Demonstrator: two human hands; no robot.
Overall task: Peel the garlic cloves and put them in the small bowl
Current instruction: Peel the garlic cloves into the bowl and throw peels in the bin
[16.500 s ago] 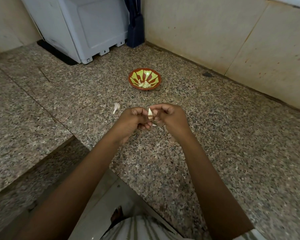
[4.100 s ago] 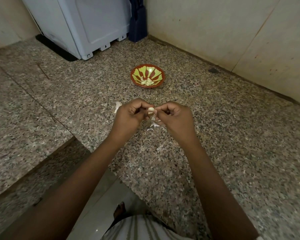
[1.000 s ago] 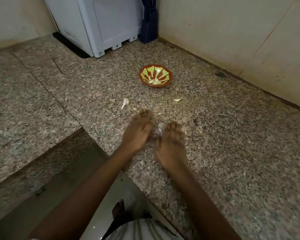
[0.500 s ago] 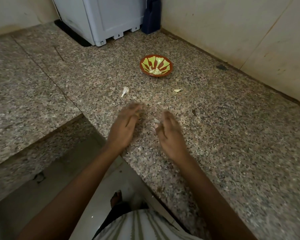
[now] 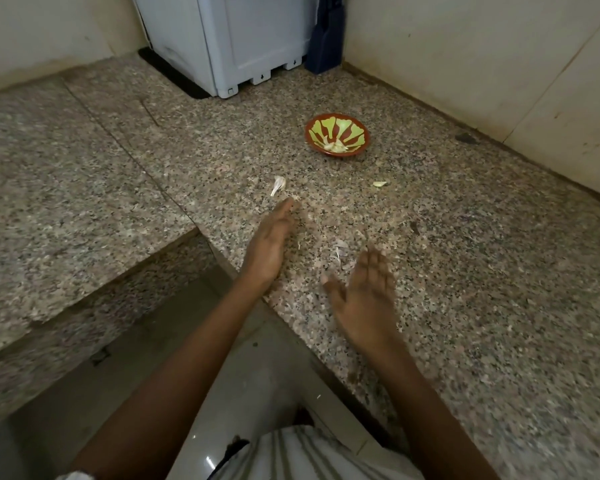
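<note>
My left hand (image 5: 270, 244) and right hand (image 5: 365, 296) have let go and spread apart, each grip flat, open and empty. The peeled clove (image 5: 379, 183) now lies on the surface (image 5: 465, 271) short of the bowl (image 5: 354, 131), so I judge it needs putting in. An unpeeled clove (image 5: 278, 185) waits.

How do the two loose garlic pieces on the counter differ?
The left garlic piece is larger, whiter, with a papery tail; the right garlic piece is smaller, yellowish, seemingly bare. The left one lies near the left hand; the right one well beyond the right hand. Both lie on the counter, outside the bowl.
</note>
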